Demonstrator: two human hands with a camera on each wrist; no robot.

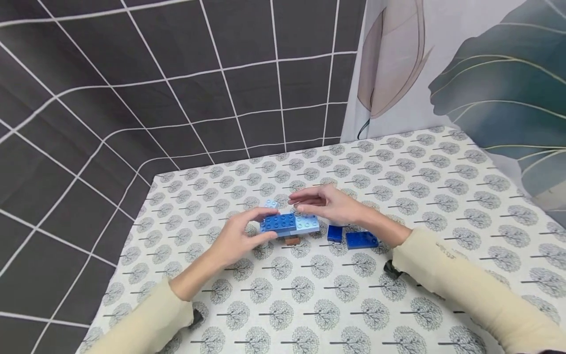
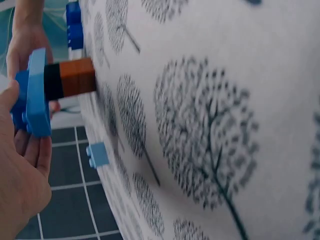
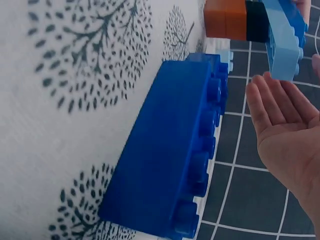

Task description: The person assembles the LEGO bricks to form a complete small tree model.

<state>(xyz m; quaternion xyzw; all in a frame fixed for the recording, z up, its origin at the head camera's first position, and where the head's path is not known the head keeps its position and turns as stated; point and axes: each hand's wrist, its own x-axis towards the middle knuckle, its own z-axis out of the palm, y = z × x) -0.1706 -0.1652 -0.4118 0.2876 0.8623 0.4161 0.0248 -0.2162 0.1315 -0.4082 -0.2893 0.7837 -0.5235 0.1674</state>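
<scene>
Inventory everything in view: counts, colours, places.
orange base: 1, orange, lowest
black section: 1, black, on orange base
light blue layer: 1, light blue, on black section
top brick: 1, dark blue, on light blue layer
small brick: 1, light blue, beyond top brick
shorter brick: 1, dark blue, right of light blue layer
longer brick: 1, dark blue, right of shorter brick
tablecloth: 1, white, tree-printed, underneath
grid cloth: 1, dark grey, back and left
leaf curtain: 1, multicoloured, back right
left hand: 1, bare, gripping top brick
right hand: 1, bare, near light blue layer
sleeves: 2, cream, forearms
cuff fittings: 2, black, wrists
</scene>
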